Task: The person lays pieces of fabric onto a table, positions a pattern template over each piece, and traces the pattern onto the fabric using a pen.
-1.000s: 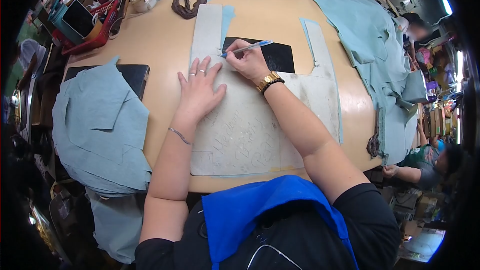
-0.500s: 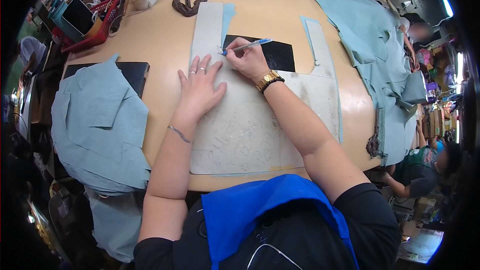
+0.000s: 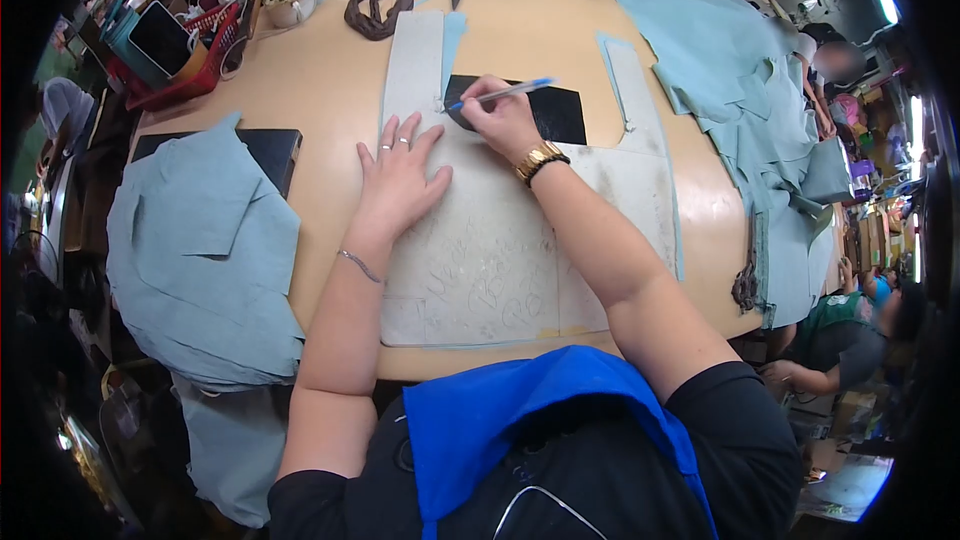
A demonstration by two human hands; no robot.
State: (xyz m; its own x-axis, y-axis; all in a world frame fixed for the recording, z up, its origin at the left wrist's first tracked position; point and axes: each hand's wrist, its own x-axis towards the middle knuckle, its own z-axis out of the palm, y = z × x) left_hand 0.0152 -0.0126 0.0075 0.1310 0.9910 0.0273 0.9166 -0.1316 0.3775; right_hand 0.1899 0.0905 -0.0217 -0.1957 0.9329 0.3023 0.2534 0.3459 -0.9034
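Pinching a pen (image 3: 515,90), the right hand (image 3: 499,124) is seemingly marking the pale template (image 3: 480,255) at eleven o'clock, the left hand (image 3: 394,180) is bracing spread-fingered, and what's done or remaining isn't showing.

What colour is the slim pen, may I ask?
The slim pen is pale with blue ends; head view.

My pen (image 3: 512,91) is whitish with blue ends, and my board (image 3: 480,210) is off-white, scrawled with faint lettering. The table (image 3: 330,105) is pale tan, the left sheets (image 3: 200,240) plain light blue, my wristband (image 3: 539,157) gold, the far-left basket (image 3: 152,99) red.
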